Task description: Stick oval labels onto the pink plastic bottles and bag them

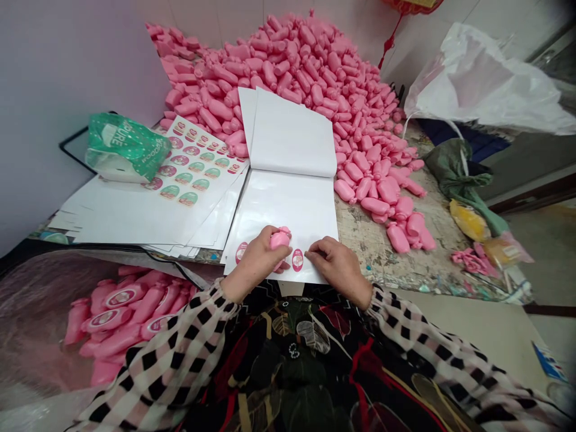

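Observation:
My left hand point(254, 263) grips a small pink plastic bottle point(279, 239) over the near edge of a glossy white sticker sheet point(288, 207). My right hand point(335, 261) rests on that sheet, its fingertips pinched beside an oval pink sticker point(297, 260). Another oval sticker point(241, 252) shows left of my left hand. The sheet's upper leaf point(292, 135) is folded back and stands up behind it.
A big heap of pink bottles point(310, 78) covers the far table. Sticker sheets point(191, 162) and a green bag point(123, 147) lie at left. A clear bag of labelled bottles point(121, 312) sits near left. White and dark bags point(477, 84) lie at right.

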Motion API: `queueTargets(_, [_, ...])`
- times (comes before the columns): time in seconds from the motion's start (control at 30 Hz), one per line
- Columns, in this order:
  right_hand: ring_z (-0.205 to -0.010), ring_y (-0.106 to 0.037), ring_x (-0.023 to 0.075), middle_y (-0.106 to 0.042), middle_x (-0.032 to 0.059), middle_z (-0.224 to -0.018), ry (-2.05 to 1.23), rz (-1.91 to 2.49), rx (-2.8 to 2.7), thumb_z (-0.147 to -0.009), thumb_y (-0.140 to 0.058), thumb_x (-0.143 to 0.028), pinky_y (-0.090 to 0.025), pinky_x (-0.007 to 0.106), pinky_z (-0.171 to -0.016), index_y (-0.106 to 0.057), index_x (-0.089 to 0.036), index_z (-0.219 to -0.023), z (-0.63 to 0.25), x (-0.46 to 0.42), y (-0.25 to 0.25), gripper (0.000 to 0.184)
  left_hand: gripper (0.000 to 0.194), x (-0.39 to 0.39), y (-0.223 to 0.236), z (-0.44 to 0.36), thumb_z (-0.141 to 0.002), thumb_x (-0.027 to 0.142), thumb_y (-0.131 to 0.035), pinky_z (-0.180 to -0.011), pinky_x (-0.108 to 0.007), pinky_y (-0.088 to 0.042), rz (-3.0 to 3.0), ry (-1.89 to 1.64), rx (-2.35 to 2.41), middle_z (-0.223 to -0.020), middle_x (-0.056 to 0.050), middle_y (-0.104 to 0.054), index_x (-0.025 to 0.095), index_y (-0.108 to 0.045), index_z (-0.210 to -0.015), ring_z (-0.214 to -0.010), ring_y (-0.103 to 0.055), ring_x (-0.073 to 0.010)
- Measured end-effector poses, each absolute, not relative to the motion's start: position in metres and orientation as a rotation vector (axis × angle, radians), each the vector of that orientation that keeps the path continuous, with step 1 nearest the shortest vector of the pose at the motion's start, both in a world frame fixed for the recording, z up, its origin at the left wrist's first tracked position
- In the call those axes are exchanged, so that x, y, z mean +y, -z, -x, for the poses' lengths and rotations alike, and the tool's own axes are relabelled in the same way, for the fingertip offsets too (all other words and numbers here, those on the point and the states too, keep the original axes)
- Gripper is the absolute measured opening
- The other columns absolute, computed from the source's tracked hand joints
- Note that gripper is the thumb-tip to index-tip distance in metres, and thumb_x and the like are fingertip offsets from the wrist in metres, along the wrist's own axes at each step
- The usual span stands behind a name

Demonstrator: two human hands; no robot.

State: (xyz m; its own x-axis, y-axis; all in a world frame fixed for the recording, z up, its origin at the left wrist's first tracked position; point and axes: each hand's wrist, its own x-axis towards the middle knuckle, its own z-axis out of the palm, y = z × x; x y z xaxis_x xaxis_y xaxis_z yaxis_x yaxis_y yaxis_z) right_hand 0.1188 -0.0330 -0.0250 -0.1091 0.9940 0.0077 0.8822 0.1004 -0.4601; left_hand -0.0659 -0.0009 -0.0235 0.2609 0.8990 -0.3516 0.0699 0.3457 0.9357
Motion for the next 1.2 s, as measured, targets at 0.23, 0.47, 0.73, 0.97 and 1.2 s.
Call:
queueTargets(0.23, [-0.075,-0.057,0.0167,-0.065,0.0025,-0.085,-0.55,1.96,-1.866,-0.085,-0.055,-0.044,-0.033,0.028,-0.061,-0.065,-0.023,-0.082,-0.106,-0.037,0.027,0.023,0.034,0.0,0.025,0.065,-0.073,0.023,-0.066,-0.049,-0.029,-0.051,-1.114,-0.702,1.201,-0.105,-0.012,-0.059,0.019,-0.052,-0.104,-0.053,-0.062,-0.0138])
queueTargets(0.47, [-0.071,-0.057,0.0153,-0.065,0.0011,-0.079,-0.502,1.914,-1.773,-0.083,-0.058,-0.044,-0.036,0.028,-0.061,-0.065,-0.023,-0.076,-0.103,-0.04,0.033,0.024,0.033,0.0,0.024,0.065,-0.073,0.022,-0.065,-0.048,-0.028,-0.051,-1.111,-0.705,1.195,-0.104,-0.013,-0.06,0.019,-0.051,-0.102,-0.054,-0.063,-0.0156])
queueTargets(0.73, [-0.071,-0.055,0.0158,-0.06,0.0036,-0.075,-0.411,1.443,-1.81,-0.085,-0.06,-0.033,-0.043,0.03,-0.065,-0.065,-0.022,-0.078,-0.105,-0.064,0.027,0.014,0.033,-0.001,0.026,0.064,-0.071,0.023,-0.067,-0.046,-0.028,-0.048,-1.049,-0.747,1.149,-0.089,-0.011,-0.062,0.018,-0.052,-0.101,-0.054,-0.062,-0.0169])
queueTargets(0.97, [-0.067,-0.051,0.0137,-0.059,0.0009,-0.073,-0.734,1.415,-1.532,-0.082,-0.064,-0.034,-0.04,0.028,-0.061,-0.065,-0.021,-0.075,-0.104,-0.063,0.001,0.014,0.039,-0.004,0.016,0.076,-0.075,0.03,-0.069,-0.057,-0.027,-0.05,-0.912,-0.799,0.985,-0.099,-0.01,-0.063,0.02,-0.051,-0.108,-0.063,-0.059,-0.0129])
queueTargets(1.2, [-0.063,-0.051,0.0123,-0.062,-0.0008,-0.071,-1.046,1.404,-1.289,-0.072,-0.071,-0.04,-0.041,0.026,-0.059,-0.064,-0.02,-0.072,-0.09,-0.051,-0.004,0.021,0.039,-0.013,0.007,0.073,-0.087,0.052,-0.051,-0.069,-0.024,-0.049,-0.509,-0.906,0.706,-0.095,-0.004,-0.061,0.022,-0.056,-0.112,-0.078,-0.058,-0.0121])
